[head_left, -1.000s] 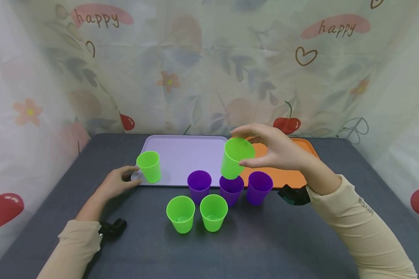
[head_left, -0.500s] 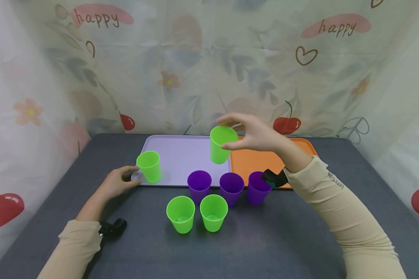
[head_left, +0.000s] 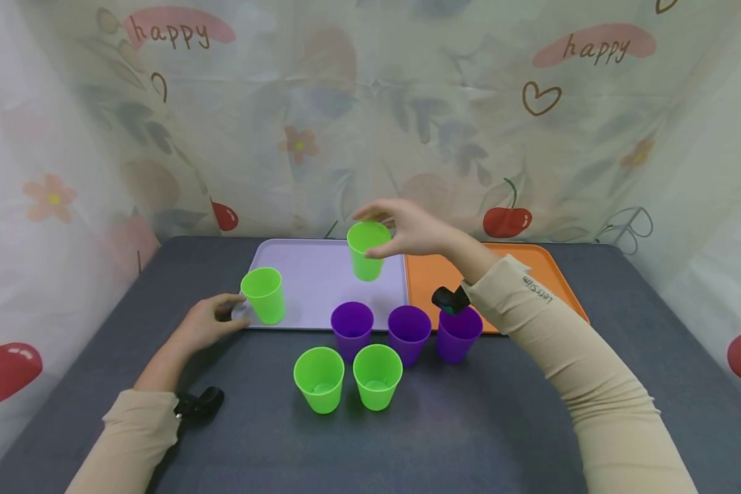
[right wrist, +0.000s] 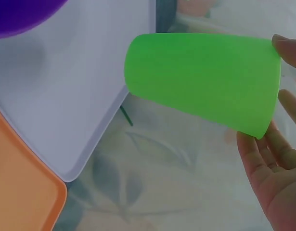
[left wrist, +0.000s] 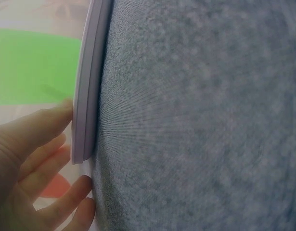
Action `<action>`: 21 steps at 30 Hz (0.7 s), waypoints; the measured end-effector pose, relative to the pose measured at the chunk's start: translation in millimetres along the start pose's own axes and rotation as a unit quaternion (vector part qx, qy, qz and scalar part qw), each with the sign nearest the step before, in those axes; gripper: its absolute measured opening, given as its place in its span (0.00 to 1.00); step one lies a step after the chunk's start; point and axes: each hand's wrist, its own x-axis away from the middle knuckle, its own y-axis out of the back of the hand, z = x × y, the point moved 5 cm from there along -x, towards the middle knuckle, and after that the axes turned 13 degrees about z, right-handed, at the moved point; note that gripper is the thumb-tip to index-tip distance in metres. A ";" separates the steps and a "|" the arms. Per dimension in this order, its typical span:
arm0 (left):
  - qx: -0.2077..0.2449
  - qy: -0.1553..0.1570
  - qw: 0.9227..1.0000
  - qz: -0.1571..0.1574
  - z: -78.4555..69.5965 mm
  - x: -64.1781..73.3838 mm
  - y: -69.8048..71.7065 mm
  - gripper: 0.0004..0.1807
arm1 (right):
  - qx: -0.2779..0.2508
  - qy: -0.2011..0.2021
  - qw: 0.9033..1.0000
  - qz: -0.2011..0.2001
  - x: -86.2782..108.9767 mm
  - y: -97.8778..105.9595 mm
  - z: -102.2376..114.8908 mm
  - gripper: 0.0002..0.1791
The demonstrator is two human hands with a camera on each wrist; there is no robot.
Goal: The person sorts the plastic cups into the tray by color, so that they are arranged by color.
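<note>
In the head view my right hand (head_left: 412,230) holds a bright green plastic cup (head_left: 364,266) by its rim, thumb in front and fingers behind. The cup hangs upright above the lavender tray (head_left: 311,285); the right wrist view shows its side. My left hand (head_left: 205,322) curves round the tray's front left corner. In the left wrist view, its thumb touches the tray's rim (left wrist: 87,91). A second green cup (head_left: 265,302) stands on the tray beside that hand. Two more green cups (head_left: 319,381), (head_left: 377,377) stand upright on the table in front.
Three purple cups (head_left: 352,328), (head_left: 409,333), (head_left: 459,336) stand in a row along the trays' front edges. An orange tray (head_left: 525,267) adjoins the lavender one on the right, partly behind my right arm. A printed cloth (head_left: 370,137) hangs behind the dark table (head_left: 272,446).
My right hand has carried the green cup left and up, from above the middle purple cup to above the lavender tray. The left hand and the standing cups have stayed put.
</note>
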 end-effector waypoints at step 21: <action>0.002 -0.004 1.000 -0.002 -0.4 0.4 0.7 0.28 | 0.011 -0.012 0.995 0.096 -64.3 -35.2 -8.2 0.31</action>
